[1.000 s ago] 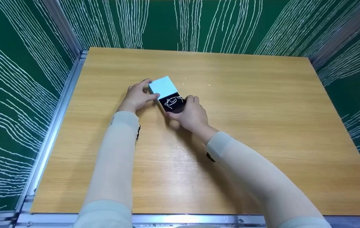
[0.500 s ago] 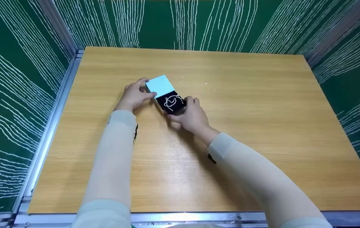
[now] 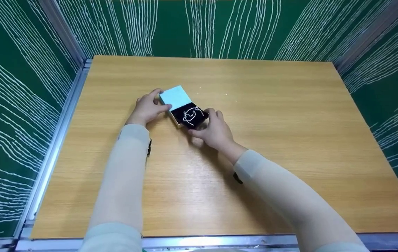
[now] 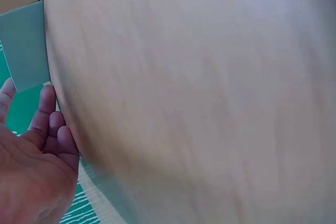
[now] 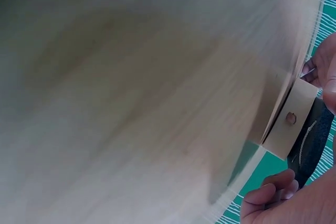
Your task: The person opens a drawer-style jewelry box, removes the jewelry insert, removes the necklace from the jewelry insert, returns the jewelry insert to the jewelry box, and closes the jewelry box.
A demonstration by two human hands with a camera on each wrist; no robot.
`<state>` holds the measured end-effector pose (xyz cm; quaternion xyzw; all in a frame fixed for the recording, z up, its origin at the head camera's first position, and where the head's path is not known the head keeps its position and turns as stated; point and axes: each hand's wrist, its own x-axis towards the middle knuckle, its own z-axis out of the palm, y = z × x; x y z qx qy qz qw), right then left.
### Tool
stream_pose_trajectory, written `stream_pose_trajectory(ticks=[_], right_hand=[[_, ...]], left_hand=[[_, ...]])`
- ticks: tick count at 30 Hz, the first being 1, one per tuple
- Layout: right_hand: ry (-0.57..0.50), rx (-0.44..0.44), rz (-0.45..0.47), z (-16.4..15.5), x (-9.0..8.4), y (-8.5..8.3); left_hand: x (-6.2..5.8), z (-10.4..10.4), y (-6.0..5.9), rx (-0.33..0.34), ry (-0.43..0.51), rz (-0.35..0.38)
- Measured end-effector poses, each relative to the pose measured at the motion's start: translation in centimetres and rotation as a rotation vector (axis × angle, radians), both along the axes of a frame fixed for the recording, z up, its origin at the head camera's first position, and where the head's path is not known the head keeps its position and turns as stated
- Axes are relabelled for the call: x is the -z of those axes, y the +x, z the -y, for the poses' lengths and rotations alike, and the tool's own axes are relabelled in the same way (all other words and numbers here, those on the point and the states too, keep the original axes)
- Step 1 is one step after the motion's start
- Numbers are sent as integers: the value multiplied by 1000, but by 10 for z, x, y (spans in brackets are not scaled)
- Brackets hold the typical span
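A small sliding box lies on the wooden table (image 3: 255, 140). Its pale blue sleeve (image 3: 175, 96) is gripped at the far end by my left hand (image 3: 148, 108). The black-lined drawer (image 3: 191, 116) is pulled partly out and holds a thin silver chain (image 3: 189, 115). My right hand (image 3: 213, 131) grips the drawer's near end. In the left wrist view the blue sleeve (image 4: 23, 51) shows beside my curled fingers (image 4: 50, 129). The right wrist view shows the drawer's cream end (image 5: 289, 121) with a small round hole, and the black lining (image 5: 315, 140) behind it.
Green walls with white wavy lines (image 3: 17, 87) close in the table on three sides. A metal rail (image 3: 62, 115) runs along the left edge and another along the near edge (image 3: 220, 241). A few tiny white specks (image 3: 226, 94) lie beyond the box.
The drawer has slid further out of the blue sleeve, showing more black lining and the chain. Both hands kept their hold on the box.
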<state>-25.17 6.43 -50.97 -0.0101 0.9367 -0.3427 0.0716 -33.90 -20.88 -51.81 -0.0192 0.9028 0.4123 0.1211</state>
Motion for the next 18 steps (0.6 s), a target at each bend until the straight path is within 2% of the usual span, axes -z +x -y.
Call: stream_pose_trajectory(ticks=[6, 18], right_hand=[[-24, -22, -10, -7, -1, 4], [-110, -28, 0, -30, -7, 17]], left_hand=[[-5, -1, 6, 20, -48, 6], [-12, -11, 10, 77, -236, -72]])
